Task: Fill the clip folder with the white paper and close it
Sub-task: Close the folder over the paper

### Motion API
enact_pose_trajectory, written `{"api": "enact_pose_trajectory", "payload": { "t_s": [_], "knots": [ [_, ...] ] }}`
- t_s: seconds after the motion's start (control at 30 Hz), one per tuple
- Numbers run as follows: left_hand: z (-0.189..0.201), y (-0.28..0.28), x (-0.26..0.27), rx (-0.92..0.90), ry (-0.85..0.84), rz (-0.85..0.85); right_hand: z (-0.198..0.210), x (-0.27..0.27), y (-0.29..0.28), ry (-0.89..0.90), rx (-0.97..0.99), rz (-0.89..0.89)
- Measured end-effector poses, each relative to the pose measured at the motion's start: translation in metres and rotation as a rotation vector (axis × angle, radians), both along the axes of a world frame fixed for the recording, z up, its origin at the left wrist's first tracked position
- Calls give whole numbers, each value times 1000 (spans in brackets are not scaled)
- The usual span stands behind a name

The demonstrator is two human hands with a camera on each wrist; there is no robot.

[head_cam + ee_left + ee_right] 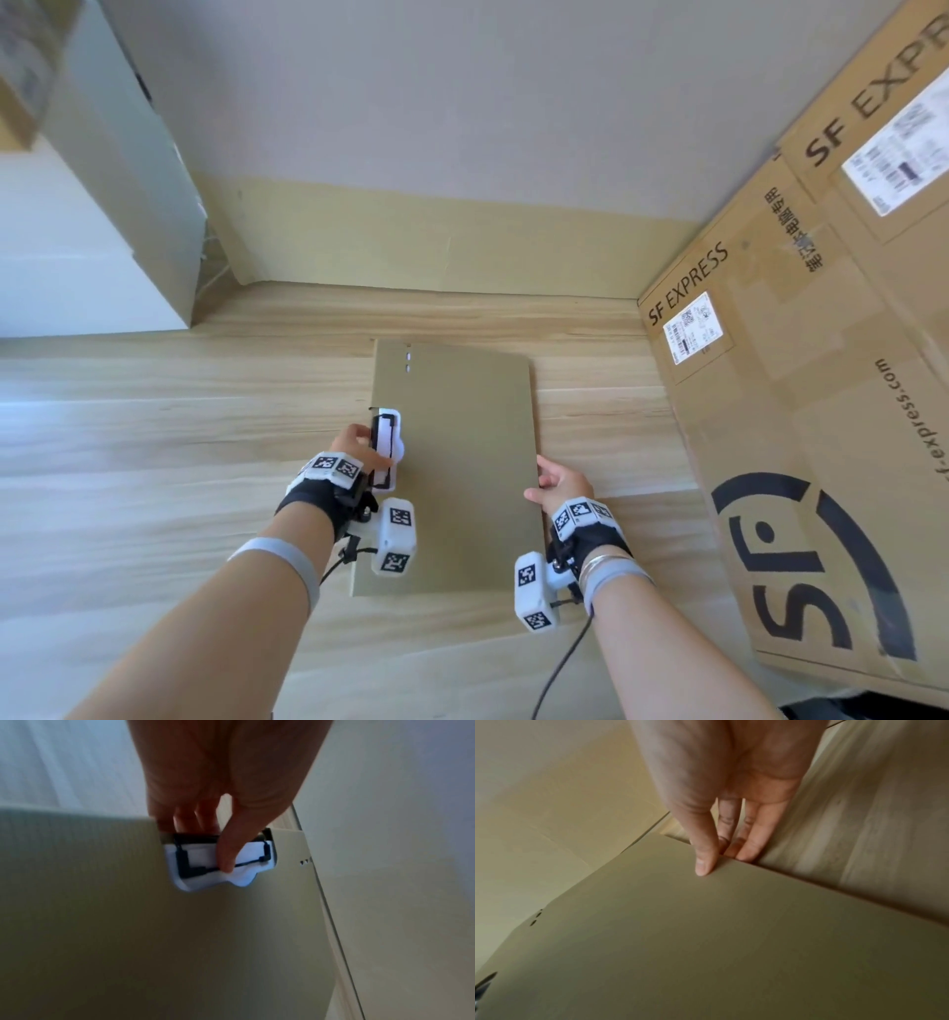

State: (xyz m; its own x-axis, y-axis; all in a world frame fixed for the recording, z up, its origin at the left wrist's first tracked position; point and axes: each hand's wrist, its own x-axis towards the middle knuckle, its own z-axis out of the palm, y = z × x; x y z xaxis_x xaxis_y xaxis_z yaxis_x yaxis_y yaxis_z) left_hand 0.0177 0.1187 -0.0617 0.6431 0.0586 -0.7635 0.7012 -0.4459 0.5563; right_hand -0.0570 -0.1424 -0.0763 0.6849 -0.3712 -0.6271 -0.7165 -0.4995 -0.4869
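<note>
1. Lying flat at centre frame on the wooden desk (pixel 154 437): olive clip folder (pixel 462 462), cover down.
2. Left hand (pixel 354 444) at the folder's left edge, thumb and fingers pinching the black clip (pixel 221 856); white paper (pixel 203 852) shows in the cutout there.
3. Right hand (pixel 560 485) pinches the folder's right edge, thumb on top.
4. Cardboard boxes (pixel 801 411) at frame right.
</note>
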Motion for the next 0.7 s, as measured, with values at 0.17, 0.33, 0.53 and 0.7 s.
{"api": "enact_pose_trajectory", "payload": {
  "t_s": [0.17,0.33,0.53,0.7],
  "knots": [
    [-17,15,-13,-136,-17,88,0,10,9,8,-9,99],
    [-20,39,-13,-263,4,128,-3,19,24,-113,93,75],
    [-3,71,11,-334,-54,270,9,47,57,-150,281,41],
    [2,89,45,-199,-165,249,13,79,89,-148,274,-32]
  ]
}}
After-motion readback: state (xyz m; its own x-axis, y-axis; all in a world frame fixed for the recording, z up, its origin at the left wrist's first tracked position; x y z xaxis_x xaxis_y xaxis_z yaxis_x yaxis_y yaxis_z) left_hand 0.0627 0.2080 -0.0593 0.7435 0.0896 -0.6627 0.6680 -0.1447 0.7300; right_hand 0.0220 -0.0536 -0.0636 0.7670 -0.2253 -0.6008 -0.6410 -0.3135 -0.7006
